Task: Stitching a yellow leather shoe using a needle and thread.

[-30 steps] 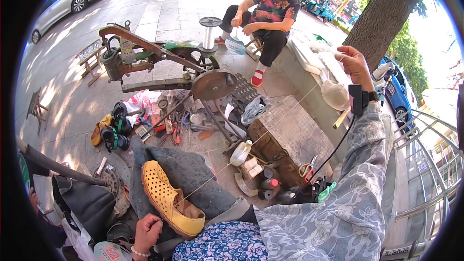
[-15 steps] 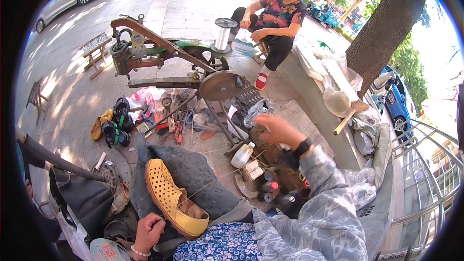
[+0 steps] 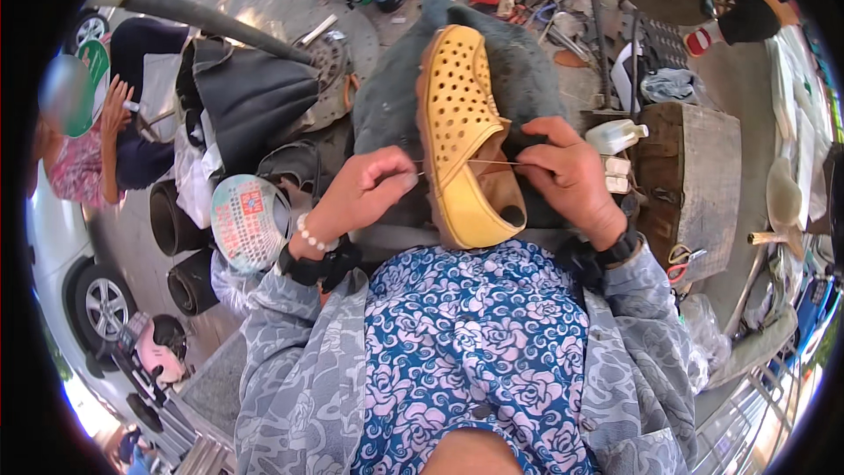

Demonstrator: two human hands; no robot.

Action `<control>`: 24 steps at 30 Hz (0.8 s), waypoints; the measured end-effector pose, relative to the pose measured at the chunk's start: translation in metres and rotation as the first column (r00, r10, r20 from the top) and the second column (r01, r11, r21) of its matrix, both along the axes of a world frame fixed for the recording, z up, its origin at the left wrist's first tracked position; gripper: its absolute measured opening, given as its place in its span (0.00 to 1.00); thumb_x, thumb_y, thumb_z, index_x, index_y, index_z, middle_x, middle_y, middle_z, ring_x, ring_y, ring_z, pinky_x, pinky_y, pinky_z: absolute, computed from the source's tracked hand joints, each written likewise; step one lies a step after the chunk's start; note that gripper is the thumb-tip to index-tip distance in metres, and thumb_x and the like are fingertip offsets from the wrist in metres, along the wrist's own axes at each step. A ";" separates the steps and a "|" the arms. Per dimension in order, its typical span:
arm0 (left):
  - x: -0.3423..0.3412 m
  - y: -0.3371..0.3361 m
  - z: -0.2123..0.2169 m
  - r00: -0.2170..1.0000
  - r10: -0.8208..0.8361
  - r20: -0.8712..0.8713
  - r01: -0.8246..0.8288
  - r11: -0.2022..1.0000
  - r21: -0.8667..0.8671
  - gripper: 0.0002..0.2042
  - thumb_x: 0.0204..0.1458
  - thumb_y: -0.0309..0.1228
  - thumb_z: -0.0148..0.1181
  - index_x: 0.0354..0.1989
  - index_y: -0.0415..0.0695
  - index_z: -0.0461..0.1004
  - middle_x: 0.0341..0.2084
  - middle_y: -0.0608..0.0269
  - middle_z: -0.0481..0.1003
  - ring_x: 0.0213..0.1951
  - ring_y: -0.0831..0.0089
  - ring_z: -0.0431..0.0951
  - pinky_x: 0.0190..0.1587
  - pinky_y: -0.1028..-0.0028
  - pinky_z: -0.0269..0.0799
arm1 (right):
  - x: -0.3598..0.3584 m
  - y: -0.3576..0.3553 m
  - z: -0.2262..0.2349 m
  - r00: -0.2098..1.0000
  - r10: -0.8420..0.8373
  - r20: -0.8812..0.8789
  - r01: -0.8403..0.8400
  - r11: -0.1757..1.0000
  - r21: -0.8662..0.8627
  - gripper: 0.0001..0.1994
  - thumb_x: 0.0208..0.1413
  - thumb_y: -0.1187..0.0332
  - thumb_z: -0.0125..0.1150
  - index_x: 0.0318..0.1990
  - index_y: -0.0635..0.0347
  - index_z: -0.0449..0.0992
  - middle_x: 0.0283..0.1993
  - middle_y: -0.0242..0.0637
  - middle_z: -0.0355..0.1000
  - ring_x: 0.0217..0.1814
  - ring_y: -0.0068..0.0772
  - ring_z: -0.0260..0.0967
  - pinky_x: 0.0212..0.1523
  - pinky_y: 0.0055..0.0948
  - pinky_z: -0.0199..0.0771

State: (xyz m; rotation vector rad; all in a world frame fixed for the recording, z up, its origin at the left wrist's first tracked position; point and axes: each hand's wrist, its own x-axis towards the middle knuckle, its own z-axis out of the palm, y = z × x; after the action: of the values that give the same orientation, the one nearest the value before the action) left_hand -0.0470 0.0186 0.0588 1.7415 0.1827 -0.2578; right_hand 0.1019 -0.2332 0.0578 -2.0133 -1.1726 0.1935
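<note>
Over a dark cloth (image 3: pixel 391 92) at the centre, a yellow perforated shoe (image 3: pixel 454 110) lies with its toe pointing away from the wearer; the right hand (image 3: pixel 567 178) pinches a thread (image 3: pixel 494 162), which spans the shoe's opening; the left hand (image 3: pixel 369 193), thumb and finger pinched closed, is just beside the sole edge; whether it grips thread cannot be told; a white bottle (image 3: pixel 615 135) stands near the right hand.

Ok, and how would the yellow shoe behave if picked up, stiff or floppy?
The yellow shoe is probably light for its size, since holes riddle its upper. The upper may flex around the wide opening; the brown sole looks thicker, so likely stiffer.
</note>
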 end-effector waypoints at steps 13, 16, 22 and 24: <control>-0.010 0.004 0.001 0.992 0.010 -0.129 -0.017 0.999 -0.051 0.05 0.55 0.30 0.52 0.32 0.42 0.72 0.20 0.75 0.68 0.22 0.89 0.65 0.21 0.86 0.59 | 0.007 -0.050 0.014 0.221 0.580 -0.784 0.296 0.726 0.620 0.07 0.43 0.66 0.61 0.22 0.54 0.68 0.53 0.42 0.68 0.50 0.41 0.63 0.65 0.47 0.49; -0.009 0.003 0.004 0.990 -0.003 -0.139 -0.003 0.999 -0.045 0.05 0.55 0.30 0.52 0.33 0.42 0.72 0.20 0.75 0.68 0.22 0.89 0.66 0.21 0.86 0.59 | 0.003 -0.026 -0.010 0.021 0.803 -0.595 0.449 0.524 0.723 0.04 0.51 0.68 0.58 0.28 0.53 0.69 0.42 0.36 0.69 0.48 0.36 0.64 0.67 0.49 0.46; -0.002 0.006 0.001 0.988 -0.050 -0.149 0.039 0.997 -0.074 0.05 0.55 0.28 0.51 0.36 0.41 0.72 0.22 0.73 0.69 0.23 0.87 0.67 0.23 0.85 0.61 | 0.013 -0.005 -0.013 0.144 0.478 -0.866 0.267 0.824 0.499 0.03 0.56 0.72 0.55 0.36 0.58 0.73 0.27 0.29 0.66 0.27 0.23 0.64 0.32 0.28 0.66; 0.001 0.010 0.002 0.988 -0.053 -0.145 0.042 0.996 -0.081 0.06 0.56 0.28 0.51 0.36 0.41 0.72 0.23 0.72 0.69 0.23 0.87 0.67 0.23 0.85 0.62 | 0.012 0.004 0.007 0.262 0.260 -0.930 0.048 0.958 0.281 0.04 0.56 0.74 0.54 0.36 0.60 0.74 0.27 0.29 0.67 0.27 0.22 0.65 0.30 0.27 0.66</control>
State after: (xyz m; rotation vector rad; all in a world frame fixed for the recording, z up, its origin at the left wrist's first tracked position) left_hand -0.0462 0.0284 0.0607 1.6515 0.2351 -0.4236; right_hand 0.1144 -0.2297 0.0647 -1.1094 -0.4239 1.1349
